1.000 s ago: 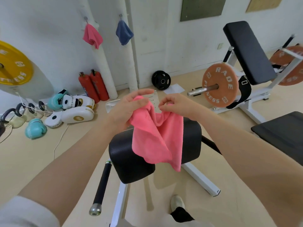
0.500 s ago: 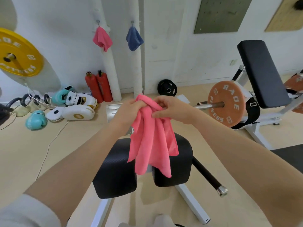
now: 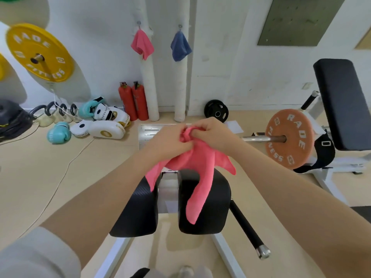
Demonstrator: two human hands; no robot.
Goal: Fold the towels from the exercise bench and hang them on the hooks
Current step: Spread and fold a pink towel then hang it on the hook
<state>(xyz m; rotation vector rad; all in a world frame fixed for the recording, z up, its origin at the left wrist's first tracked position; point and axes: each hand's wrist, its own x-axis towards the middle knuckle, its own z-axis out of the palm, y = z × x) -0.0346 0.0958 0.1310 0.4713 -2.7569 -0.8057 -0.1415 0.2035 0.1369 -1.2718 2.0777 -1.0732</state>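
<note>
A pink towel hangs bunched from both my hands above the black padded exercise bench. My left hand and my right hand pinch its gathered top edge close together, and loose corners droop down and out to the sides. On the far wall, another pink towel hangs from a hook and a blue towel hangs from a second hook, both on white padded pipes.
Two red fire extinguishers stand by the pipes. Boxing gloves and pads lie on the floor at left. A yellow weight plate is mounted at left. An orange plate on a bar and an incline bench stand at right.
My hands have come together, bunching the pink towel's top edge into one clump. The view has tilted up and nearer the wall with the hooks.
</note>
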